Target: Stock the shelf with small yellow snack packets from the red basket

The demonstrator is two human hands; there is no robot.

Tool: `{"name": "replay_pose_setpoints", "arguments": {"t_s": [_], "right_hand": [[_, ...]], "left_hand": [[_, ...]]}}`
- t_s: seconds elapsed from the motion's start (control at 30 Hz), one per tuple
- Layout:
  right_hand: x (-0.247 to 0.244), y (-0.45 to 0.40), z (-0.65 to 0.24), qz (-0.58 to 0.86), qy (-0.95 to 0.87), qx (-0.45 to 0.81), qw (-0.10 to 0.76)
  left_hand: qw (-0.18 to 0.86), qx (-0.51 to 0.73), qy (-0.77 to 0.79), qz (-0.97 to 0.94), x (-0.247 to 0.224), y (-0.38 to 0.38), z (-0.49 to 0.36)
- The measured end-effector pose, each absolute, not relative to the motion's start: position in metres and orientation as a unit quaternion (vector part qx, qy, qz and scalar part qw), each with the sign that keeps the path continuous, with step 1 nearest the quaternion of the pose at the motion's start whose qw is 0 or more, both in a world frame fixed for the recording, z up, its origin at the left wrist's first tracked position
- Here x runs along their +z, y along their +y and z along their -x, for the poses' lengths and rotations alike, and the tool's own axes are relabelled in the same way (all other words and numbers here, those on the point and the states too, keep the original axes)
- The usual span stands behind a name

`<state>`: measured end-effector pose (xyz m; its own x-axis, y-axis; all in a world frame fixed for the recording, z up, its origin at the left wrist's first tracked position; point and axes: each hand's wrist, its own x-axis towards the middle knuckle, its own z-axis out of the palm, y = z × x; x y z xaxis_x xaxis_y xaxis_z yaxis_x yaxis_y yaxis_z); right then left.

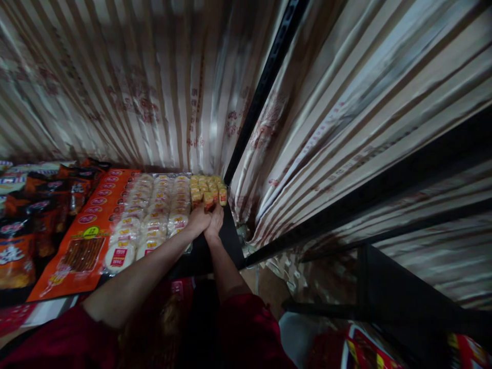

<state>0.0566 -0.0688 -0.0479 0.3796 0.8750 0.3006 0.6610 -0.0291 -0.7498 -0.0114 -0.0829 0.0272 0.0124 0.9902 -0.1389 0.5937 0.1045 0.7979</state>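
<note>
Small yellow snack packets (203, 183) stand grouped in rows at the right end of a black shelf (232, 233). At their front edge, my left hand (199, 220) and my right hand (214, 224) meet side by side, fingers closed around the front yellow packets. The fingertips are partly hidden among the wrappers, and dim light blurs the grip. Just left of my hands lie rows of round white rice crackers (128, 228) in clear wrappers with red labels. My left forearm crosses over the nearest of them.
Further left are a large orange snack bag (82, 256) and several black-and-orange bags (17, 251). A striped, patterned curtain (154, 87) hangs behind the shelf. Black metal posts (265, 77) rise at its corner. Red packages (369, 348) sit low on the right.
</note>
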Motion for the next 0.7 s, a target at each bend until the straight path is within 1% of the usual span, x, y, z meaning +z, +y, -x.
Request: {"name": "replay_pose_setpoints", "arguments": {"t_s": [0.37,0.53,0.7], "right_hand": [[-0.049,-0.064,-0.053,0.712,-0.529,0.143,0.439],[-0.051,-0.067,-0.055,0.707,-0.526,0.146,0.450],[-0.051,-0.066,-0.058,0.696,-0.544,0.144,0.445]], "left_hand": [[0.348,0.231,0.666,-0.618,0.025,-0.080,0.013],[0.328,0.238,0.660,-0.633,0.020,-0.082,0.014],[0.344,0.240,0.651,-0.633,0.016,-0.084,0.013]]}}
